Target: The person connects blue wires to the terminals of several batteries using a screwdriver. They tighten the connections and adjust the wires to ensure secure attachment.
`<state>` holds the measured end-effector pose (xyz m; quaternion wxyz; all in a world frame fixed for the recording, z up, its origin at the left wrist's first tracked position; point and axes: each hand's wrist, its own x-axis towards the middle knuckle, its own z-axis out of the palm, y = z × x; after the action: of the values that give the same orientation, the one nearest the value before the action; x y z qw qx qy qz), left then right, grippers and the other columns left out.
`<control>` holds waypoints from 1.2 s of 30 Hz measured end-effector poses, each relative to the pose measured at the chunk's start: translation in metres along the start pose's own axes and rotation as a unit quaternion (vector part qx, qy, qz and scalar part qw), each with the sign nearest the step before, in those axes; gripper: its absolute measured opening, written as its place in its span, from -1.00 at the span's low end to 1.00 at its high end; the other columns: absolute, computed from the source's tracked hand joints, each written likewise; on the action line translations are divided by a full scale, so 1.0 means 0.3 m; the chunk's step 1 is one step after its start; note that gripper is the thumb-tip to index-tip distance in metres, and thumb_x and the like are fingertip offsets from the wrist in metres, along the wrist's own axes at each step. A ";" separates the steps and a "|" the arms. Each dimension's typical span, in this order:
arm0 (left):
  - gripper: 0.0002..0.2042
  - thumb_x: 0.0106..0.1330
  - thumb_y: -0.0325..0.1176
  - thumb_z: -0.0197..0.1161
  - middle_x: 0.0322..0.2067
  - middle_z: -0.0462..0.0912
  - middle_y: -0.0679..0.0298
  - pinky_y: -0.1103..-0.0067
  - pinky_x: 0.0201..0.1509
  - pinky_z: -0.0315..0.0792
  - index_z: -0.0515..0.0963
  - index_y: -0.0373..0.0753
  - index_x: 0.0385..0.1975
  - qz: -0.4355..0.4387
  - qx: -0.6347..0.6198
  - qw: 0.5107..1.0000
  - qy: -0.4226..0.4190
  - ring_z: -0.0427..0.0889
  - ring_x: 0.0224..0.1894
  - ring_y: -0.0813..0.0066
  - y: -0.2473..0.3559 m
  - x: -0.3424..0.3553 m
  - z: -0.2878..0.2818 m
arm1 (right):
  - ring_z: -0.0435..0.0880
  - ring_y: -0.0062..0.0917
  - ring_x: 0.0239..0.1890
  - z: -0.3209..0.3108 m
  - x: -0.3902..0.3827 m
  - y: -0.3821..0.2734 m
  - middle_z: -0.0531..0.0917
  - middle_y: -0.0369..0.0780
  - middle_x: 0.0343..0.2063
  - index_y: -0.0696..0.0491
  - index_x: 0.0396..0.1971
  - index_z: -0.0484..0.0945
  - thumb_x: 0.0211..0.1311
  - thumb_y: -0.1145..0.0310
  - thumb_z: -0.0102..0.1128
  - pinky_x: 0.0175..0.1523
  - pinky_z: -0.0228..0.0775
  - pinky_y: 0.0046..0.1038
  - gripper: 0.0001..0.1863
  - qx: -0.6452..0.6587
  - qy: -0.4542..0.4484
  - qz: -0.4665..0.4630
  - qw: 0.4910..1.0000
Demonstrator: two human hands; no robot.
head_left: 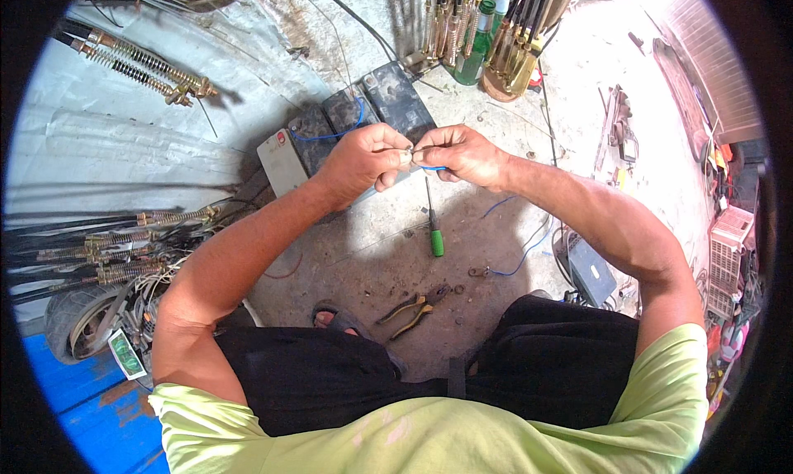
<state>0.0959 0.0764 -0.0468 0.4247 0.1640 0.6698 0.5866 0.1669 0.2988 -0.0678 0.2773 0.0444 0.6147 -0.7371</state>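
Observation:
My left hand [368, 156] and my right hand [464, 155] meet fingertip to fingertip over a row of dark batteries [396, 95]. A blue wire [433, 168] is pinched in my right fingers. The left fingertips close on a small piece at the wire's end, too small and covered to name. Another blue wire [326, 135] lies across the batteries. Below my hands, a screwdriver [437, 241] with a green handle lies on the floor, its shaft pointing up toward them. Pliers [413, 314] with yellow and black handles rest nearer my feet.
Green bottles [472, 57] and upright cables with brass-coloured springs [516, 52] stand at the back. More spring-ended cables [124, 242] lie at the left, by a wheel [81, 321]. A grey box [587, 269] sits at the right, with a plastic crate [727, 259] beyond.

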 end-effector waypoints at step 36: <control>-0.74 0.18 -0.21 0.29 -0.41 0.64 -0.12 0.13 -0.21 0.50 0.60 -0.34 -0.43 0.088 0.534 0.838 0.069 0.66 -0.28 -0.17 -0.021 0.179 -0.072 | 0.65 -0.56 -0.39 0.085 0.083 0.191 0.70 -0.22 -0.49 0.13 -0.29 0.71 0.20 0.34 0.28 -0.19 0.53 -0.40 -0.81 -0.109 0.168 -0.079 0.977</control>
<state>0.0498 0.0994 -0.0738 0.1706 0.3824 0.8897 0.1822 0.1794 0.2610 -0.1223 0.1140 0.0882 0.7306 -0.6675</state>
